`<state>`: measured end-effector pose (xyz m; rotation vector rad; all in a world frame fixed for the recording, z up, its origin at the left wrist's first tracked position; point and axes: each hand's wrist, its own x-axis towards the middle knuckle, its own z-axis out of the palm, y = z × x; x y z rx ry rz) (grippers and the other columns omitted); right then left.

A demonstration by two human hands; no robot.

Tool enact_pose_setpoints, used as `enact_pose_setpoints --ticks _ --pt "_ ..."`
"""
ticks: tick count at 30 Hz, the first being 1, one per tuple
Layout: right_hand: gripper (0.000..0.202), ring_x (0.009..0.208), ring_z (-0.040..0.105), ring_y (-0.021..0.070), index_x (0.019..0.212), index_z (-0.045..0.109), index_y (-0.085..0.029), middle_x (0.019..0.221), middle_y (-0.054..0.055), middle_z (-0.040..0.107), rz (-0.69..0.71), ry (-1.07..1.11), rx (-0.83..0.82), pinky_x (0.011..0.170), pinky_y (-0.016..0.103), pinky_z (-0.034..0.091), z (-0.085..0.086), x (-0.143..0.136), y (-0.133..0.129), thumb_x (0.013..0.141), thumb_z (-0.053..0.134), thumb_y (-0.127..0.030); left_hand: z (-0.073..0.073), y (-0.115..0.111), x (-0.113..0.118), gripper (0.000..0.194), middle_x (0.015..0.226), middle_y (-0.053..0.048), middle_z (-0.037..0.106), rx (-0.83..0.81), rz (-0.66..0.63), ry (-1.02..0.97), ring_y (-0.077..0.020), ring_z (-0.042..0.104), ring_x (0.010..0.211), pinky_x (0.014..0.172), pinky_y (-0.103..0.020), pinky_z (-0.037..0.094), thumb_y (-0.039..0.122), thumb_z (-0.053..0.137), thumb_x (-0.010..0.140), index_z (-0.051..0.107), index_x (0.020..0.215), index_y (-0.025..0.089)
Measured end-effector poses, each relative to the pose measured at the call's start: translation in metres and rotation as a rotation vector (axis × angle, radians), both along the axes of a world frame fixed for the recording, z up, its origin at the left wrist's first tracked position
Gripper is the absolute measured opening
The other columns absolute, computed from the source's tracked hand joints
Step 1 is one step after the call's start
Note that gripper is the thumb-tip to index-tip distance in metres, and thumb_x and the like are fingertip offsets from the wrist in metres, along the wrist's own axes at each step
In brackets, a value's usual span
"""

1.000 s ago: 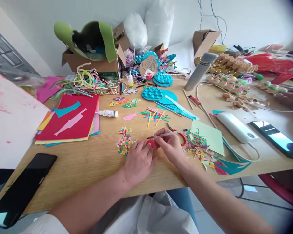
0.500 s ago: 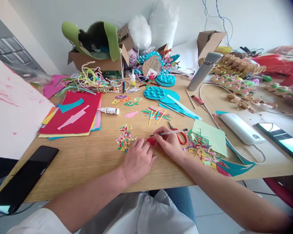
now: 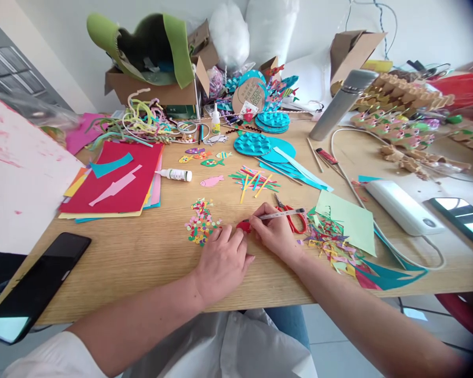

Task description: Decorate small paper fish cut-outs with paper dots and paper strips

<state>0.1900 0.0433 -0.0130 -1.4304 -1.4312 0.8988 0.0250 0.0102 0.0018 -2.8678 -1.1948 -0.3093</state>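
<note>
My right hand (image 3: 274, 231) is closed around a pale pen (image 3: 281, 213) with a black end, its tip over a small red paper piece (image 3: 244, 226). The fingertips of my left hand (image 3: 223, 260) press on the left edge of that piece, holding it against the table. Partly covered by both hands, the piece does not show its full outline. Small coloured paper dots (image 3: 202, 223) lie just left of my left fingers. Red-handled scissors (image 3: 297, 221) rest open beside my right hand. Beyond are a pink paper fish (image 3: 212, 181) and thin paper strips (image 3: 254, 181).
Red and coloured paper sheets (image 3: 114, 189) and a glue bottle (image 3: 177, 175) lie to the left, a phone (image 3: 39, 283) nearer. Paper scraps (image 3: 333, 244), a white power bank (image 3: 404, 207) and a grey flask (image 3: 341, 105) are on the right. Blue egg-tray discs (image 3: 252, 144) sit farther back.
The camera view has shifted slightly, so the table's things appear moved. Both hands stay in place at the red paper piece, the pen still in my right hand.
</note>
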Motion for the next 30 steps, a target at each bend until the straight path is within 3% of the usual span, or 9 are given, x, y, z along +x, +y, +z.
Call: enact_pose_setpoints --ticks 9,21,30 --pt "0.018 0.045 0.043 0.0103 0.066 0.045 -0.022 0.051 -0.004 0.049 0.01 -0.016 -0.01 0.042 0.023 0.032 -0.0021 -0.0001 0.0003 0.078 0.057 -0.03 0.003 -0.0035 0.0006 0.041 0.118 -0.012 0.06 -0.009 0.038 0.021 -0.0283 0.049 0.108 0.091 -0.044 0.039 0.041 0.054 0.091 0.062 0.116 0.01" --pt "0.016 0.044 0.044 0.0097 0.068 0.047 -0.022 0.052 -0.003 0.053 0.043 -0.055 0.0 0.042 0.022 0.032 -0.003 -0.0018 0.0014 0.079 0.056 -0.028 0.0013 -0.005 0.0014 0.042 0.12 -0.014 0.06 0.017 0.037 0.034 -0.0296 0.048 0.111 0.092 -0.045 0.039 0.042 0.052 0.092 0.062 0.118 0.011" --pt "0.018 0.045 0.046 0.0109 0.067 0.047 -0.022 0.053 -0.003 0.053 0.049 -0.064 -0.003 0.042 0.023 0.033 -0.0032 -0.0015 0.002 0.08 0.056 -0.029 0.0026 -0.0056 0.0026 0.044 0.122 -0.014 0.06 0.035 0.034 0.056 -0.0281 0.049 0.102 0.087 -0.043 0.039 0.043 0.05 0.092 0.062 0.118 0.01"
